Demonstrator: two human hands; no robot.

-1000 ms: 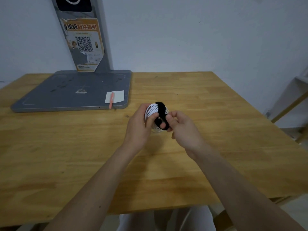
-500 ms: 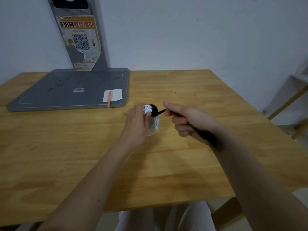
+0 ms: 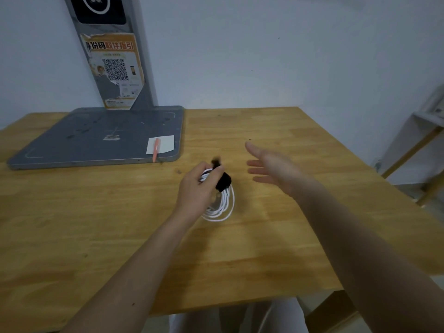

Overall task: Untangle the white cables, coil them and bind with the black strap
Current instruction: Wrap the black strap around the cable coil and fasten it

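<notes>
A coil of white cable [image 3: 222, 204] hangs low over the wooden table [image 3: 276, 236], near its middle. A black strap [image 3: 223, 180] is wrapped round the coil's upper part, with a short blurred end sticking up. My left hand [image 3: 198, 189] grips the coil at its top left, fingers curled round the cables beside the strap. My right hand [image 3: 271, 168] hovers to the right of the coil, apart from it, fingers spread and straight, holding nothing.
A grey metal base plate [image 3: 96, 140] with an upright post bearing a QR poster stands at the back left. A white paper slip and an orange pen [image 3: 155, 153] lie on its right corner. A wooden shelf frame [image 3: 418, 150] stands off the table's right side.
My right hand let go of the black strap's end and drew away to the right, opening. The coil has tipped down in my left hand, with the strap wrapped on it.
</notes>
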